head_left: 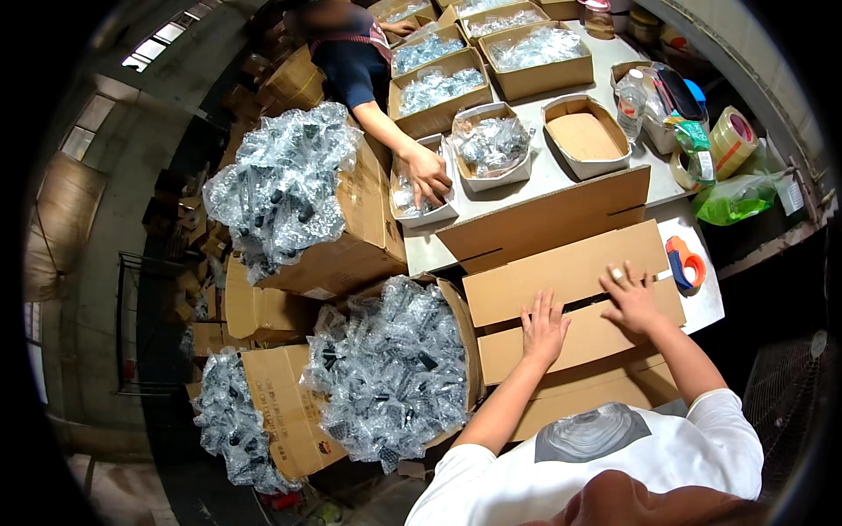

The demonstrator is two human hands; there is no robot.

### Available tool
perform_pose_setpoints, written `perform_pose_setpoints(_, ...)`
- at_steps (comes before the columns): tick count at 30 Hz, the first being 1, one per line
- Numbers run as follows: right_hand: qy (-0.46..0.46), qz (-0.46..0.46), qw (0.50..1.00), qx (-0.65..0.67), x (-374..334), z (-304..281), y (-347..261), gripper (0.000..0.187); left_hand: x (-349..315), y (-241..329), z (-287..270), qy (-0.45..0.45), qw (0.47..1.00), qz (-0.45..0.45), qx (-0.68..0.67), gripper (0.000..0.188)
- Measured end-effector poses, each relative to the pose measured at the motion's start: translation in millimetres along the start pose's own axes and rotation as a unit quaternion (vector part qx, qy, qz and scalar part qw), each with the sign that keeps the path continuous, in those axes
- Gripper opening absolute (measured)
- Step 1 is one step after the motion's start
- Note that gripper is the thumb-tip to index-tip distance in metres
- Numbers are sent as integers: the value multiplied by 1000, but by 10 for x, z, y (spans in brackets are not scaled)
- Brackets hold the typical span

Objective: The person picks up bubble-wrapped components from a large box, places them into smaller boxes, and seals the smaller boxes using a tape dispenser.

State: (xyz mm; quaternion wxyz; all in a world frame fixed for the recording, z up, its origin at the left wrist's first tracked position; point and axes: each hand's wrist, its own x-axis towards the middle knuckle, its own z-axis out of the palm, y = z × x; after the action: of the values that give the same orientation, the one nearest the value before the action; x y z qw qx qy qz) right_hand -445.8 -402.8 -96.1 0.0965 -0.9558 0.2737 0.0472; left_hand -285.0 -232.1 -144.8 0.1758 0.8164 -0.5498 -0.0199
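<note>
In front of me lies a cardboard box (561, 263), its two long flaps folded in with a narrow dark gap between them. A further flap (561, 210) stands up along its far side. My left hand (545, 331) rests flat on the box, fingertips near the gap, holding nothing. To its right, my right hand (631, 300) lies with spread fingers across the gap near the box's right end, a ring on one finger. Just past that end sits a blue and orange tape dispenser (685, 262); a small whitish strip, maybe tape, shows at the box edge.
Left of me, a large carton (456, 316) overflows with bubble-wrapped parts (395, 368); another heaped carton (351, 237) stands behind. A co-worker's hand (424, 174) reaches into a small tray (444, 213). Open boxes (539, 53), a bottle (630, 103) and tape rolls (735, 140) line the table.
</note>
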Motion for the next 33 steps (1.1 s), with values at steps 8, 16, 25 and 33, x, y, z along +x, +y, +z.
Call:
perform_pose_setpoints(8, 33, 380, 916, 128, -159, 1246, 2148, 38, 63, -51, -154, -17, 998, 59, -10, 39)
perform_pose_setpoints(16, 176, 321, 923, 114, -102, 249, 1662, 35, 39, -196, -181, 32, 993, 91, -68, 30)
perform_pose_setpoints(25, 329, 92, 872, 350, -472, 182, -428, 53, 439, -95, -177, 42, 907, -38, -418, 37)
perform_pose_setpoints(33, 362, -32, 853, 374, -406, 663, -829, 62, 779, -258, -241, -226, 635, -200, -711, 33)
